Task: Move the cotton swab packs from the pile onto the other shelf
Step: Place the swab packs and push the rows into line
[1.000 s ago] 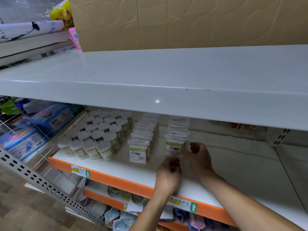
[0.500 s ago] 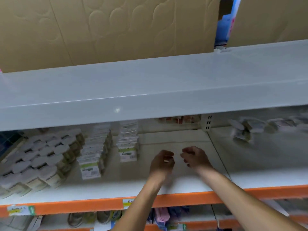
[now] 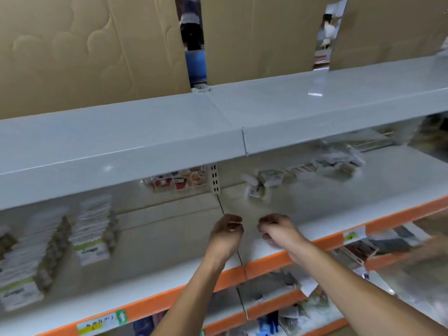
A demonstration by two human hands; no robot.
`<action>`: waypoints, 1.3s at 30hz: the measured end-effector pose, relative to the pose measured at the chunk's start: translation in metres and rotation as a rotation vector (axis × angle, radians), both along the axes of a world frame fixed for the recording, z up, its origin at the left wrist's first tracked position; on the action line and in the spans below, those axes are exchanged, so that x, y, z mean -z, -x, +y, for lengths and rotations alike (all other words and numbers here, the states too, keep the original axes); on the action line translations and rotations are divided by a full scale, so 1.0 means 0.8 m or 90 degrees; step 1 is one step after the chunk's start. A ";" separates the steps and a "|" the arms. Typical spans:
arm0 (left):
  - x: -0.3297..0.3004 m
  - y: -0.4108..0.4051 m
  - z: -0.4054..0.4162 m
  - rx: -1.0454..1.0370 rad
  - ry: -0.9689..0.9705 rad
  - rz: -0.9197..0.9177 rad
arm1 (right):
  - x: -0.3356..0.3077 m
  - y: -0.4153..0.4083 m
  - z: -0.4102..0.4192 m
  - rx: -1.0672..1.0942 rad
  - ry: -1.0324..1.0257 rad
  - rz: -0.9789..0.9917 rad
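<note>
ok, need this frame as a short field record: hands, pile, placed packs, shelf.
left hand: fingers curled, holds nothing, above the shelf seam
right hand: fingers curled, holds nothing visible
pile of cotton swab packs: loose heap, right shelf section, blurred
placed rows of packs: standing in rows, left section
shelf: white, orange front edge
task state: pile still waits
</note>
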State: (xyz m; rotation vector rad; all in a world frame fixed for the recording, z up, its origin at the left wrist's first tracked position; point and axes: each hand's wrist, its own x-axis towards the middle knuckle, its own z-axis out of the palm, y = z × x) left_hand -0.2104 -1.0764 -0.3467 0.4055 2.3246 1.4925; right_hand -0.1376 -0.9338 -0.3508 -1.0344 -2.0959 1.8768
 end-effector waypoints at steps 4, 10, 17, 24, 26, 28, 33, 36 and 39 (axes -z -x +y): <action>0.000 -0.031 0.062 0.041 0.017 0.019 | -0.004 -0.039 0.055 0.039 -0.003 -0.001; 0.000 -0.068 0.142 0.086 0.009 0.007 | -0.001 -0.087 0.132 0.086 -0.018 -0.015; -0.002 -0.093 0.203 0.121 0.024 -0.014 | 0.008 -0.124 0.192 0.115 -0.001 -0.029; 0.002 -0.079 0.258 0.154 0.046 -0.022 | 0.009 -0.130 0.244 0.170 0.041 -0.004; 0.002 -0.071 0.273 0.167 0.055 -0.018 | 0.009 -0.128 0.258 0.190 0.038 0.000; 0.003 -0.063 0.288 0.189 0.038 -0.027 | 0.008 -0.126 0.274 0.209 0.031 0.004; 0.009 -0.054 0.324 0.237 0.028 -0.045 | 0.008 -0.123 0.304 0.235 0.030 0.022; 0.015 -0.046 0.346 0.233 0.032 -0.041 | 0.010 -0.121 0.324 0.239 0.023 0.026; 0.023 -0.035 0.366 0.212 0.042 -0.027 | 0.013 -0.115 0.352 0.220 -0.006 0.026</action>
